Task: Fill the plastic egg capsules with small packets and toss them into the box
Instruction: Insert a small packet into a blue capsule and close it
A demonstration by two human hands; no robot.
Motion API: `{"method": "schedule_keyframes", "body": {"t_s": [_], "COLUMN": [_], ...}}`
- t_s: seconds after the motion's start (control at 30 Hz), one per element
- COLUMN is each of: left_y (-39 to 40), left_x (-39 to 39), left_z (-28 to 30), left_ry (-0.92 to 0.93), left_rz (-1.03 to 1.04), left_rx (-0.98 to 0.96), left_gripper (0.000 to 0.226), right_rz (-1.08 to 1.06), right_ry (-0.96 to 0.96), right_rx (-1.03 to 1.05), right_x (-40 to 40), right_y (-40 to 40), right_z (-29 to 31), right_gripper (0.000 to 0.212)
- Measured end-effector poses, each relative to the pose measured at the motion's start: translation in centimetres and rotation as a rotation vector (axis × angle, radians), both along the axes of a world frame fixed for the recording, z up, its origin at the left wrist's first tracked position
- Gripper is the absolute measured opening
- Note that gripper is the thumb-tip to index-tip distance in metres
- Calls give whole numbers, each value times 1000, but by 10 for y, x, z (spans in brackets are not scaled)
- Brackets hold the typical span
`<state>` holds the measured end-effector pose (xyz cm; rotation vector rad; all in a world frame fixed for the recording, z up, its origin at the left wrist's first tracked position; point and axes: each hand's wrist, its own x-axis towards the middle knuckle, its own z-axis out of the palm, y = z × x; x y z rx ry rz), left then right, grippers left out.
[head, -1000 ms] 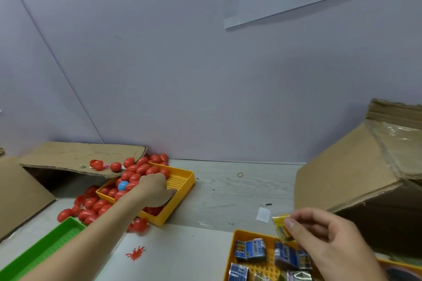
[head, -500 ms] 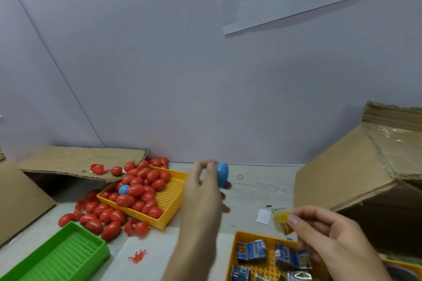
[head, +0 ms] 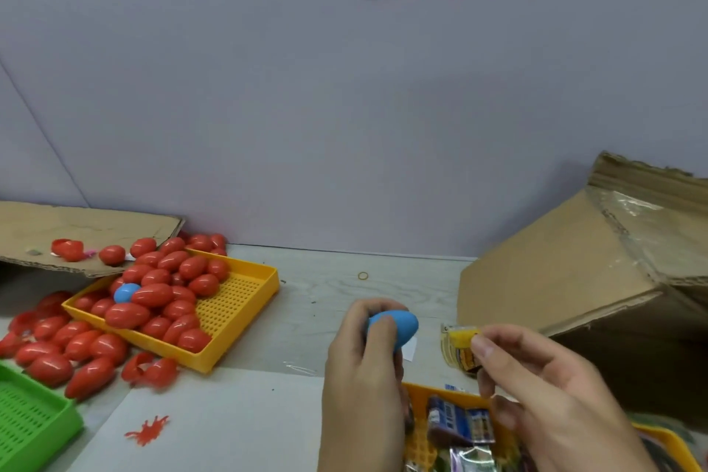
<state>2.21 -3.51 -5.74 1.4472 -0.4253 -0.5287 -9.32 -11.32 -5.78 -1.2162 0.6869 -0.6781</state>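
My left hand point(head: 364, 364) grips a closed blue egg capsule point(head: 398, 328) in front of me, fingers wrapped over its left side. To its right, my right hand point(head: 544, 391) pinches a small yellow packet point(head: 458, 351) by its top corner. The two are a short gap apart. A yellow tray point(head: 245, 303) at the left holds several red egg capsules point(head: 153, 295) and one blue egg point(head: 125, 292); more red eggs lie spilled beside it. A large cardboard box point(head: 574, 268) stands at the right, its opening facing me.
A yellow tray of packets point(head: 459, 425) sits under my hands. A green tray point(head: 27, 414) is at the lower left. Flat cardboard point(head: 76, 230) lies at the back left. A rubber band point(head: 363, 275) and a red splat toy point(head: 147, 430) lie on the table.
My left hand picked a blue egg out of the left yellow tray and carried it right and down, close to the yellow packet held by my right hand.
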Motion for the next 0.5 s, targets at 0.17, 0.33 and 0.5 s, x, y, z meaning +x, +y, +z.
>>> {"method": "schedule_keyframes", "body": {"t_s": [0.17,0.33,0.5], "left_y": [2,-1,-2], "left_x": [-8,-13,-16], "left_z": [-3,-3,-5], "left_ry": [-130,-157,-192], "left_rz": [-82,-149,-155], "left_rx": [16,21,27], "left_gripper": [25,20,20], "right_rz": [-34,-65,-92], "right_ry": [2,-36,-60], "right_rx": [-25,-41,-52], "right_x": [1,2,3], "right_y": [-2,-2,-3], "right_z": [-4,-7,-11], "right_gripper": [88,45,41]}}
